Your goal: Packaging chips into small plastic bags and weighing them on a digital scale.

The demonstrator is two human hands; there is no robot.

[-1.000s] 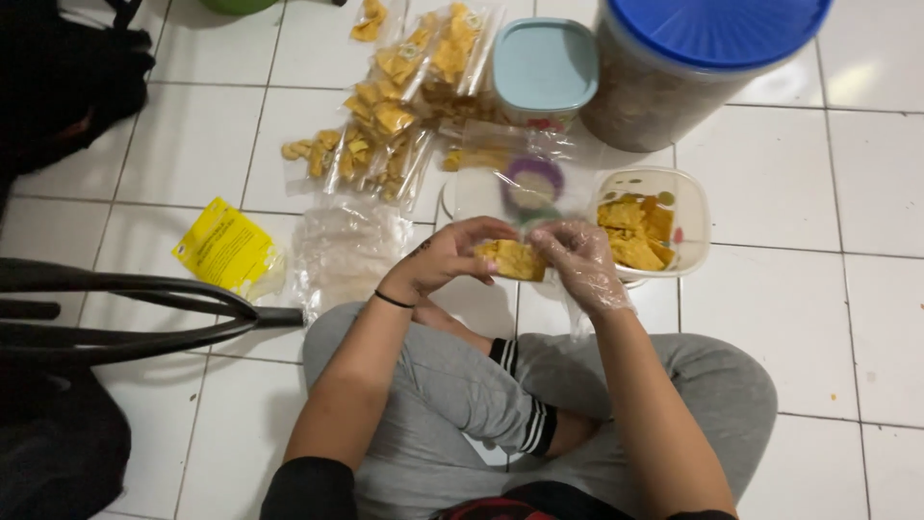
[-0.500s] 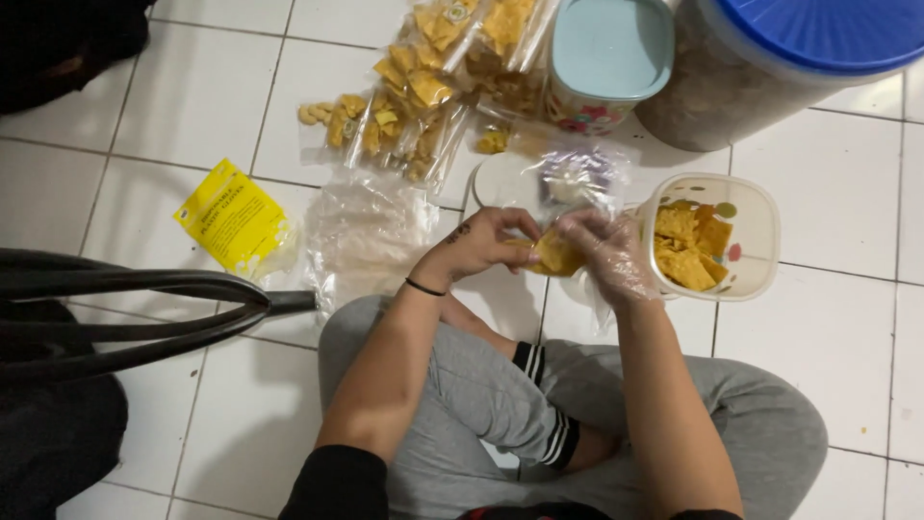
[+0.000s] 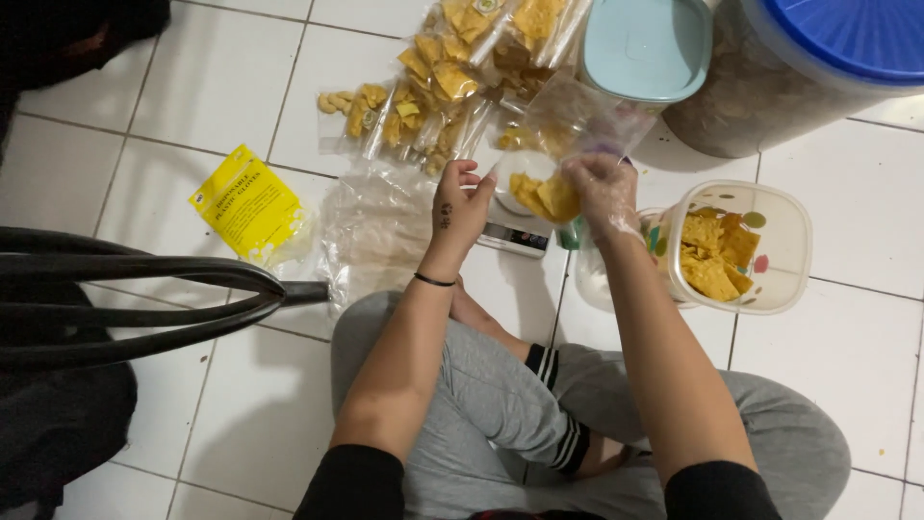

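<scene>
**Both arms stretched forward, hands level and close together**

The left hand (image 3: pixel 460 204) is bare, with a thin dark band at the wrist and fingers curled inward towards the other hand. The right hand (image 3: pixel 599 193) wears a clear plastic glove, its fingers bent down and pinched. Both forearms run forward from dark sleeves, over crossed legs in grey trousers.
</scene>
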